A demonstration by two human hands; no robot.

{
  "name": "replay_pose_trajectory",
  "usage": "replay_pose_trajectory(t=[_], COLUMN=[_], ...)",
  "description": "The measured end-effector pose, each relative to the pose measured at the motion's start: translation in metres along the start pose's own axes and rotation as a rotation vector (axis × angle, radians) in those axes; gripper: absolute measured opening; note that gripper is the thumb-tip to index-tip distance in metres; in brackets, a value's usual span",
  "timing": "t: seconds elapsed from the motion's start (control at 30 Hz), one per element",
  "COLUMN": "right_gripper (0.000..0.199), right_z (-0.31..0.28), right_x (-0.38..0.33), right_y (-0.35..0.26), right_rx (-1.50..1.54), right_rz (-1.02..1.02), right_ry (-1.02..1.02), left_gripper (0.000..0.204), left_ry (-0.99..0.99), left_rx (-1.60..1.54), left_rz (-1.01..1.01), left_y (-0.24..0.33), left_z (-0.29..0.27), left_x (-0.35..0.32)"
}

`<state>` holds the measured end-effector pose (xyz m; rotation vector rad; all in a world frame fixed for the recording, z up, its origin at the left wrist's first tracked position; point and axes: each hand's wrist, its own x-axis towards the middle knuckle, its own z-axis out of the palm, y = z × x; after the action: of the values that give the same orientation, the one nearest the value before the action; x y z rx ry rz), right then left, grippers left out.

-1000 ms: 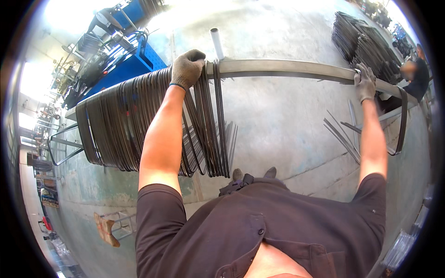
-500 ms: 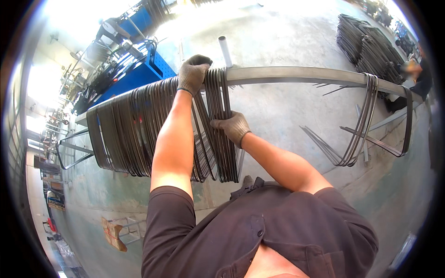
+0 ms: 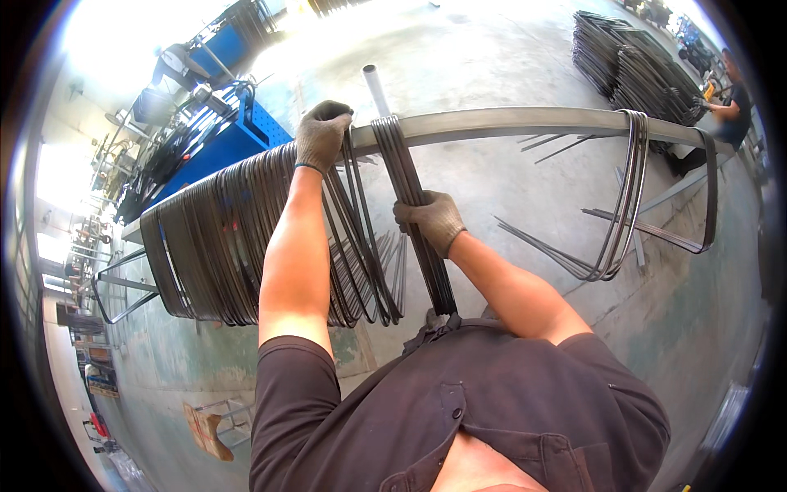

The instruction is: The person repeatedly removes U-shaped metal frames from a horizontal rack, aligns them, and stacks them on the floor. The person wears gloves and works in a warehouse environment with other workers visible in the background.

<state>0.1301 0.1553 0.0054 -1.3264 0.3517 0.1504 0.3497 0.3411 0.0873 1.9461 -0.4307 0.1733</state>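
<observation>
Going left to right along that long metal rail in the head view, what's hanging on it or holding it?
Big bunch of bent steel loops → gloved left hand on the rail → small bundle of loops gripped by the gloved right hand → few loops hanging alone.

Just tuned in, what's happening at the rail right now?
A person in work gloves stands at a horizontal steel rail hung with bent rebar loops. The left hand rests on the rail atop the big batch, while the right hand grips a small bundle of loops set apart from it. A few more loops hang farther right.
</observation>
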Motion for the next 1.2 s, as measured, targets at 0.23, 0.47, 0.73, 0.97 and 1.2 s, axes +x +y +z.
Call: replay_pose_trajectory(t=[0.23,0.47,0.73,0.97,1.2], right_gripper=[0.030,0.032,0.059,0.071,0.077], right_z=[-0.059,-0.162,-0.271,-0.340,-0.352], right_x=[-0.017,-0.046,-0.085,-0.095,-0.058], right_y=[-0.009,-0.037,-0.072,-0.066,-0.117], right_rx=[0.041,-0.008,-0.551,-0.887,-1.354], right_rz=[-0.033,-0.118,-0.123,-0.350,-0.561], right_ry=[0.117,0.279,0.680,1.108,1.380], left_gripper=[0.017,0.012,0.012,0.010,0.016], left_ry=[0.031,-0.010,0.018,0.032,0.053], left_rx=[0.021,0.018,0.166,0.275,0.512], left_rz=[0.030,0.048,0.051,0.088,0.106], left_y=[-0.002,-0.017,-0.013,-0.010,-0.001], left_z=[0.005,-0.004,0.011,0.016,0.027], left_x=[0.000,0.005,0.001,-0.003,-0.005])
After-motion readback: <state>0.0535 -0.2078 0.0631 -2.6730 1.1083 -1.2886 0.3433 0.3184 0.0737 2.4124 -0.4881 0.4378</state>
